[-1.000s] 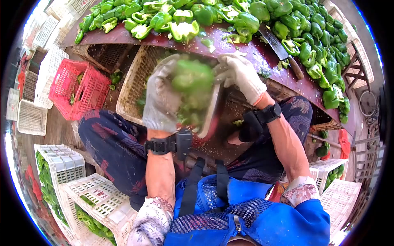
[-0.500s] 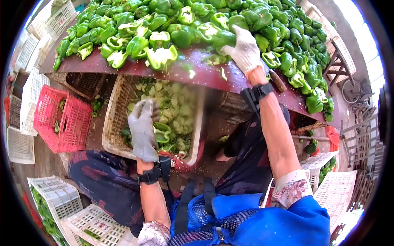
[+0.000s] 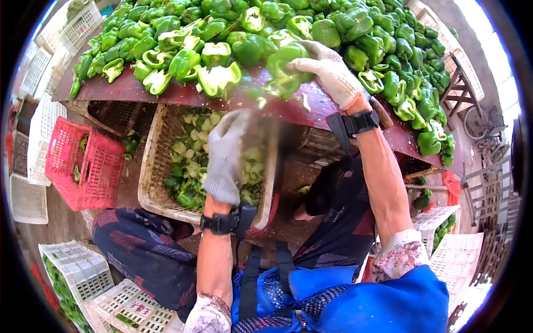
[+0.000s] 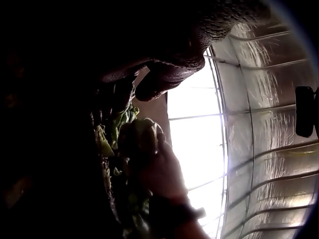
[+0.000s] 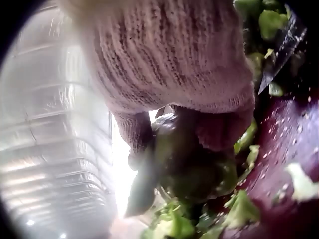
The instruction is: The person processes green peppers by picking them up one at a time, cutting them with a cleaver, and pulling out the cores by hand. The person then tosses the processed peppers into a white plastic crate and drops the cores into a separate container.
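My gloved right hand [image 3: 327,69] grips a green bell pepper [image 3: 286,69] over the near edge of the table [image 3: 255,83]. In the right wrist view, the thumb and fingers are curled round that pepper [image 5: 184,159]. My gloved left hand [image 3: 226,158], blurred, hovers over a crate [image 3: 150,161] of cut pepper pieces [image 3: 191,186]. Nothing shows between its fingers, which are dark in the left wrist view. Whole and halved green peppers [image 3: 219,80] are heaped across the table beyond my hands. A knife [image 5: 286,52] lies beside the right hand; the head view shows its wooden handle [image 3: 382,112].
A pink crate [image 3: 83,161] stands left of the pepper-piece crate. White crates [image 3: 136,305] with peppers are at the lower left, and more white crates [image 3: 452,266] at the lower right. My knees flank the space below the table edge.
The blurred green pieces between my hands have left them. My right hand went out to the heap and has drawn a pepper back slightly. My left hand dropped to the crate, then rose rightward.
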{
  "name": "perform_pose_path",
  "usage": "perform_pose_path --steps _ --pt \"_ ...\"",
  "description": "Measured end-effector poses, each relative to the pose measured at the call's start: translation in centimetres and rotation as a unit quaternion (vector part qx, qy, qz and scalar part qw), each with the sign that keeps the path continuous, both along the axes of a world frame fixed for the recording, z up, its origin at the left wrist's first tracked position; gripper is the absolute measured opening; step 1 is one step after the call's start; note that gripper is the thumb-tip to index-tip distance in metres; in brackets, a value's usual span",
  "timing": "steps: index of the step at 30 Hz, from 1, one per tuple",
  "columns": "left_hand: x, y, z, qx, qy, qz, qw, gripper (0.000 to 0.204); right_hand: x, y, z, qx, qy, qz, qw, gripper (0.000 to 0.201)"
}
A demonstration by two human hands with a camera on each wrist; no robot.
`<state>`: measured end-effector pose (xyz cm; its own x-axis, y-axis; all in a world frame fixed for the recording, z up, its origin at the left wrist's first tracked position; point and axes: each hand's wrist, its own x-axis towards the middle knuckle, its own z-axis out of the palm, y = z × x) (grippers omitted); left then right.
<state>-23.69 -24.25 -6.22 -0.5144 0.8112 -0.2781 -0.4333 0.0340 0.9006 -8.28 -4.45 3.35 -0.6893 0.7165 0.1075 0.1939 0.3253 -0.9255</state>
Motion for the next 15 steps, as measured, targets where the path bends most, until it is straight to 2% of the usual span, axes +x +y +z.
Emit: perform_pose_path --steps 1,2,4,5,6,8,9,10,13,14,15 --pt "-0.2 0.9 -0.6 0.003 0.013 -0.016 1.000 0.045 -0.1 -1.5 0.5 -0.064 0.046 0.027 0.997 0.057" --pt "-0.1 0.9 0.4 0.060 -0.036 -0.055 0.996 0.056 -0.3 -1.5 -0.5 -0.133 0.057 0.029 0.989 0.052" --pt "0.3 1.5 2.6 0.134 -0.091 -0.123 0.979 0.075 -0.8 -2.1 -1.8 -0.073 0.074 0.065 0.992 0.052" --pt "0.9 1.3 4.4 0.176 -0.142 -0.126 0.966 0.068 -1.0 -2.4 -2.2 -0.042 0.083 0.082 0.992 0.052" --pt "0.0 1.9 2.0 0.167 0.118 -0.109 0.973 0.065 -1.1 -2.8 -2.6 -0.045 0.094 0.095 0.990 0.053" --pt "-0.2 1.9 1.9 0.177 0.185 -0.093 0.962 0.061 -0.9 -3.8 -2.4 -0.102 0.082 0.105 0.986 0.055" --pt "0.1 1.6 1.8 0.202 -0.005 -0.092 0.975 0.060 -0.9 -4.2 -2.1 -0.131 0.076 0.110 0.982 0.057" --pt "0.3 1.1 2.5 0.220 -0.195 -0.087 0.952 0.058 -0.8 -4.4 -1.8 -0.042 0.035 0.121 0.991 0.058" --pt "-0.4 0.3 1.8 0.229 -0.176 -0.100 0.952 0.055 -1.0 -6.1 -1.7 -0.063 0.028 0.119 0.991 0.061" --pt "0.3 0.1 2.4 0.250 -0.237 -0.078 0.935 0.051 -1.0 -6.6 -1.5 -0.087 0.027 0.118 0.989 0.065" --pt "0.2 -0.2 2.3 0.247 -0.203 -0.075 0.945 0.051 -1.1 -6.6 -1.8 -0.085 0.040 0.130 0.987 0.068"
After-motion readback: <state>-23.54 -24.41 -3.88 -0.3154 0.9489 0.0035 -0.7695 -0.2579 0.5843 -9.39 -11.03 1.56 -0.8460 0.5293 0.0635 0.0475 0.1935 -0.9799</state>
